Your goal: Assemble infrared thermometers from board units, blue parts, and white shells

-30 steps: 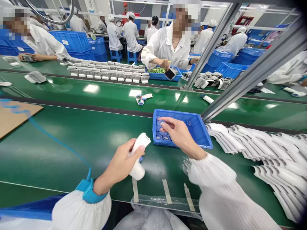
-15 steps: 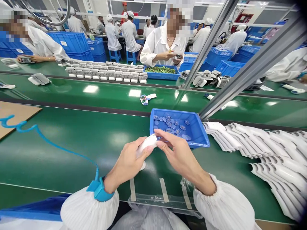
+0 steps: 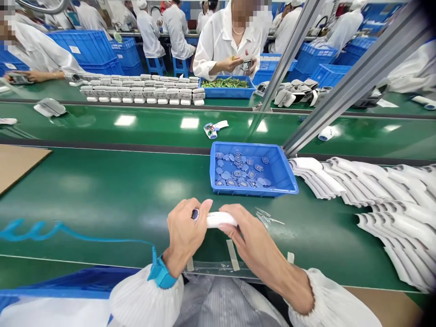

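In front of me my left hand (image 3: 185,227) and my right hand (image 3: 250,234) hold one white plastic housing (image 3: 220,220) between them. My left hand is wrapped round one end, where a dark round opening or lens shows beside the thumb. The fingers and thumb of my right hand close on the other end. Much of the housing is hidden by my hands. Just beyond them stands a blue bin (image 3: 252,190) with several small blue plastic parts (image 3: 238,172) inside. A blue wrist strap (image 3: 164,274) with a coiled cord is on my left wrist.
Stacked white curved shells (image 3: 391,222) lie at the right. A metal post (image 3: 327,95) slants above the bench. A partly built device (image 3: 214,128) lies on the green belt (image 3: 153,125). Cardboard (image 3: 20,163) is at the left. A co-worker (image 3: 225,50) sits opposite.
Both hands have come down and nearer to me with the white housing, which has turned to lie level. My right hand now grips its right end. The view has tilted down.
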The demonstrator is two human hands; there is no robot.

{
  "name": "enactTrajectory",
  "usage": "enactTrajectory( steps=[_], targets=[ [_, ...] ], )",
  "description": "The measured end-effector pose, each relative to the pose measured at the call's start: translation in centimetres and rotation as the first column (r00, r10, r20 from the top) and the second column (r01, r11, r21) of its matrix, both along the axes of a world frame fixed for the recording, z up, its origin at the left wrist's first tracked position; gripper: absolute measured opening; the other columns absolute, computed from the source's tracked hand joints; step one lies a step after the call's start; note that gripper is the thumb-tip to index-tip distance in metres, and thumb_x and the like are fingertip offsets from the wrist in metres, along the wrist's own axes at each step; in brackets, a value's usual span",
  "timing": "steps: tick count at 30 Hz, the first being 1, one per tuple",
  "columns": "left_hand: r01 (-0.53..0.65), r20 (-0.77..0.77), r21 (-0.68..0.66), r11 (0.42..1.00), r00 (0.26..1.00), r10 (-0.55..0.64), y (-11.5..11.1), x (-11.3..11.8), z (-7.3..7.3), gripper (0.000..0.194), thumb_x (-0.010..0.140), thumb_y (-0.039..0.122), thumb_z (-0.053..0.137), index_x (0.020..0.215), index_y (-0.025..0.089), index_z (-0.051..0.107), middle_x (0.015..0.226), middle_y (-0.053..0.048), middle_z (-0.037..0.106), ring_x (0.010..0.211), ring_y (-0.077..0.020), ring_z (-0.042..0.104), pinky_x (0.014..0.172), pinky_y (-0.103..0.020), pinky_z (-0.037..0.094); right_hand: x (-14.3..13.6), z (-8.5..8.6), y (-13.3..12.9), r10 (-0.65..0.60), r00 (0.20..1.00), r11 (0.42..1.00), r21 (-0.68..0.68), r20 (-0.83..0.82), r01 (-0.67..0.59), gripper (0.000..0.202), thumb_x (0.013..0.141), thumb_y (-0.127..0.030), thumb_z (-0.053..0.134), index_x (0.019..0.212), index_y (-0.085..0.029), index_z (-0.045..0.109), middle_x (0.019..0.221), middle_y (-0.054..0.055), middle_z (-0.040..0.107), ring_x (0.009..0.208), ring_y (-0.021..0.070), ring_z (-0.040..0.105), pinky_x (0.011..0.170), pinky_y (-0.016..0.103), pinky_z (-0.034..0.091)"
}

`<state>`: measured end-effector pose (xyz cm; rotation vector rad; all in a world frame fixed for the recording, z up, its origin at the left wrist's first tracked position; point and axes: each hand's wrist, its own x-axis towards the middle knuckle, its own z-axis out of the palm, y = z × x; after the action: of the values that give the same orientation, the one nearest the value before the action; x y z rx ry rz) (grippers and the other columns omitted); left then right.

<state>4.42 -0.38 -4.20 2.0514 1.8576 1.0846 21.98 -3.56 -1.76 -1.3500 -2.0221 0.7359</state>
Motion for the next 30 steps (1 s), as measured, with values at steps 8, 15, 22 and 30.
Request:
enactTrajectory(
  steps=[8,15,22,30],
  targets=[
    [0.129,0.015,0.125,0.984,0.991,-0.132,0.3,-0.2,-0.2,0.044,0.094,0.030,0.058,0.054,0.019,0.047,0.050,0.002,0.047,0.050,-0.0120,0.041,0.052,-0.030,0.030,-1.4,-1.5,-1.7,-0.149,0.987,0.986,-0.079,-0.063,0.144,0.029,0.103,-0.038,0.041,0.117,-0.020,0.060,0.101,0.007,0.063,0.084,0.0190,0.058,0.073,0.032,0.046],
    [-0.041,0.267,0.101,0.994,0.964,0.012,-1.9,-1.2,-1.2,0.035,0.096,0.032,0.056,0.064,0.019,0.057,0.063,0.000,0.057,0.062,-0.0133,0.053,0.061,-0.028,0.040,-1.3,-1.5,-0.8,-0.318,0.937,0.571,-0.818,-0.146,0.066,0.050,0.097,-0.061,0.039,0.089,-0.017,0.061,0.067,0.001,0.060,0.047,0.0108,0.043,0.047,0.025,0.031],
    [-0.101,0.192,0.090,0.991,0.978,0.083,2.5,0.9,-1.8,0.055,0.095,0.028,0.054,0.044,0.019,0.038,0.044,0.004,0.035,0.044,-0.0088,0.031,0.050,-0.030,0.023,-4.0,-1.3,-1.9,0.075,0.921,0.944,-0.324,0.382,0.058,0.033,0.104,-0.037,0.039,0.104,-0.016,0.064,0.081,0.010,0.074,0.068,0.0232,0.070,0.058,0.030,0.037],
    [0.249,-0.044,-0.089,0.964,0.966,-0.254,2.0,-3.7,-0.3,0.039,0.086,0.042,0.059,0.055,0.019,0.057,0.055,0.000,0.057,0.051,-0.0118,0.046,0.055,-0.026,0.032,0.0,-0.3,-2.8,-0.049,0.952,0.981,-0.166,0.301,0.103,0.026,0.102,-0.039,0.046,0.111,-0.022,0.064,0.095,0.006,0.074,0.079,0.0212,0.071,0.066,0.030,0.051]
  ],
)
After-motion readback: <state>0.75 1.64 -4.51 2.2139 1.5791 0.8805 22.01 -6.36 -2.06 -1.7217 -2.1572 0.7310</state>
